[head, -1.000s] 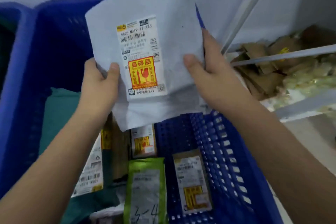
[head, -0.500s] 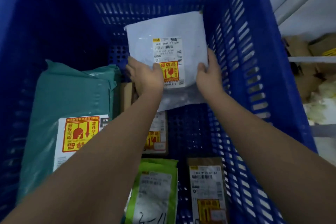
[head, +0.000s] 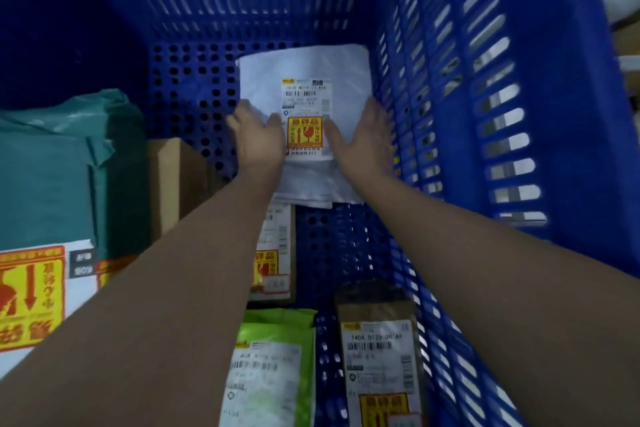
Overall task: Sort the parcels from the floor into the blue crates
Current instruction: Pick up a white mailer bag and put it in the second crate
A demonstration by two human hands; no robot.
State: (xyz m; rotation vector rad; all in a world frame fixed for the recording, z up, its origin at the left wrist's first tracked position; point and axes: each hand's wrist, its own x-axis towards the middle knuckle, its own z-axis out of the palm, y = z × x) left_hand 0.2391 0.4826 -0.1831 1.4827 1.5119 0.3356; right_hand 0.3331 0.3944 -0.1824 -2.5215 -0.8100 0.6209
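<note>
Setting the white mailer down flat on the crate floor, far right corner. Notes, left to right.

Teal parcel (head: 52, 166) fills the left side of the blue crate (head: 540, 114); a brown carton (head: 173, 184) stands just beside it. Neither touches my work area, so I leave them alone.

My left hand (head: 258, 139) lies on the left edge of the white mailer (head: 304, 80), fingers spread and curled over that edge, thumb on top near the yellow fragile sticker (head: 304, 132). A light pinch on the bag rather than a full clamp, as far as I can judge; whether any fingers are underneath I cannot tell.

The white mailer sits label up, its far end against the back wall region, its near end overlapping a small brown parcel (head: 277, 253) below it.

My right hand (head: 360, 146) rests palm down on the mailer's right edge, fingers flat and extended, close to the slotted side wall. It presses, it does not grasp.

Method note: fragile mark means no dropping. Best to let the bag settle on the perforated floor, smooth it flat, then slip the left fingers out sideways so the bag does not lift or slide. Keep the label facing up and readable.

Nearer me: green mailer (head: 277, 357) and a tan parcel (head: 377, 340), clear of my forearms' path if I pull straight back.
</note>
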